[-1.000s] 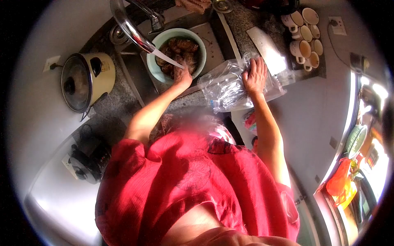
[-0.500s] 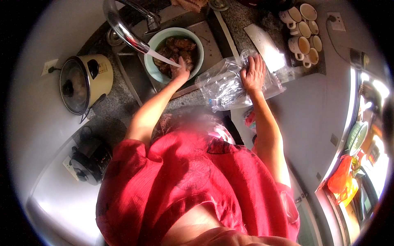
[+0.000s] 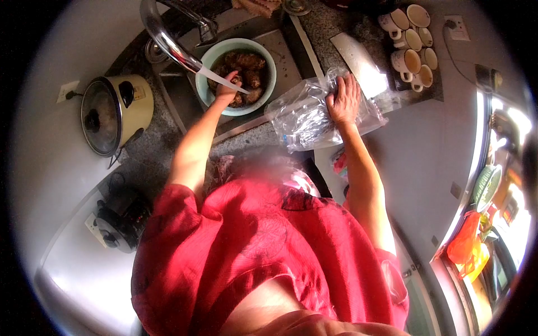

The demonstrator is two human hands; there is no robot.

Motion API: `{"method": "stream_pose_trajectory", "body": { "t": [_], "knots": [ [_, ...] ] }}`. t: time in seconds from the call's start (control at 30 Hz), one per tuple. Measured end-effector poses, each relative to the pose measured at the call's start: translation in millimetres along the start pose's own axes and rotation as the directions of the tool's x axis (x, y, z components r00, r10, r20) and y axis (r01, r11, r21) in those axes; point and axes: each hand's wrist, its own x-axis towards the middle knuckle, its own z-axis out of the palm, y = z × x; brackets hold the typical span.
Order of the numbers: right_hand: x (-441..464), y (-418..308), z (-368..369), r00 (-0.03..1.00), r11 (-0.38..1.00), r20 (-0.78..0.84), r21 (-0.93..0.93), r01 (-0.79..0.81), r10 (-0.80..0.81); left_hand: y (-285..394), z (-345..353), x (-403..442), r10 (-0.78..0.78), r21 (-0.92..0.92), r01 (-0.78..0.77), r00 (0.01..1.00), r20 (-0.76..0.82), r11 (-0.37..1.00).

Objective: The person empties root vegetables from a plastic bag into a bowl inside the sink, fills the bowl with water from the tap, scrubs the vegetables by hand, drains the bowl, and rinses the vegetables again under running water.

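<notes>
Apparently rinsing lumps (image 3: 245, 60) inside the bowl (image 3: 271, 78), grasping one with left fingers (image 3: 231, 85), probably needing steady turning next. Beside the bowl, resting released right fingers (image 3: 350, 85) on plastic bag (image 3: 307, 116).

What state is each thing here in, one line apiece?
Faucet: running
Basin: holding brown pieces
Left hand: inside the basin
Right hand: flat on the bag
Clear plastic bag: crumpled
Slow cooker: lid on
Mugs: grouped, mouths up
</notes>
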Motion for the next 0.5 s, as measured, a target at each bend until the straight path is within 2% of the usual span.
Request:
{"method": "stream_pose_trajectory", "body": {
  "t": [0.03, 0.07, 0.1, 0.13, 0.17, 0.2, 0.23, 0.27, 0.33, 0.43, 0.47, 0.5],
  "knots": [
    [0.6, 0.1, -0.3, 1.0, 1.0, 0.006, 0.001, -0.001, 0.001, 3.0, -5.1, -5.2, 0.047, 0.067, -0.04, 0.993, -0.105, 0.997],
    [0.5, 0.5, -0.8, 1.0, 1.0, 0.012, 0.001, -0.003, 0.003, 7.4, -10.0, -6.0, 0.048, 0.067, -0.041, 0.993, -0.104, 0.997],
    [0.1, 0.4, -1.1, 1.0, 1.0, 0.013, 0.002, -0.005, 0.005, 3.7, -15.0, -5.6, -0.188, -0.266, 0.171, 0.981, -0.038, 0.949],
    [0.2, 0.4, -0.9, 1.0, 1.0, 0.009, 0.001, -0.004, 0.004, 18.3, -24.2, -9.3, -0.382, -0.548, 0.37, 0.919, 0.098, 0.75],
    [0.5, 0.5, -0.8, 1.0, 1.0, 0.005, 0.001, -0.004, 0.004, 32.1, -28.9, -24.7, -0.419, -0.616, 0.345, 0.908, 0.027, 0.708],
    [0.4, 0.7, -1.6, 1.0, 1.0, 0.006, 0.001, -0.008, 0.008, 42.3, -33.6, -38.4, -0.419, -0.613, 0.347, 0.908, 0.029, 0.709],
    [0.4, 0.7, -2.3, 1.0, 1.0, -0.004, 0.019, -0.002, 0.002, 47.8, -36.8, -49.7, -0.23, -0.31, 0.203, 0.972, -0.051, 0.929],
    [0.8, -0.1, -2.7, 1.0, 0.999, -0.015, 0.036, 0.005, -0.005, 53.4, -40.2, -61.2, -0.015, 0.038, 0.018, 0.998, -0.058, 0.999],
    [0.7, 0.8, 0.1, 1.0, 0.999, -0.025, 0.042, 0.008, -0.007, 67.7, -36.0, -80.1, 0.161, 0.195, -0.156, 0.987, -0.01, 0.968],
    [2.4, 0.9, -0.5, 0.999, 0.999, -0.031, 0.042, 0.015, -0.014, 79.1, -18.8, -82.7, 0.36, 0.34, -0.33, 0.932, -0.029, 0.881],
    [2.5, 0.5, -1.3, 0.999, 0.999, -0.029, 0.039, 0.017, -0.016, 85.3, -13.1, -82.2, 0.355, 0.437, -0.324, 0.935, 0.012, 0.839],
    [2.0, 0.1, -1.9, 0.999, 0.999, -0.026, 0.037, 0.022, -0.021, 87.5, -1.0, -81.4, 0.345, 0.447, -0.291, 0.938, -0.042, 0.846]
  ]
}}
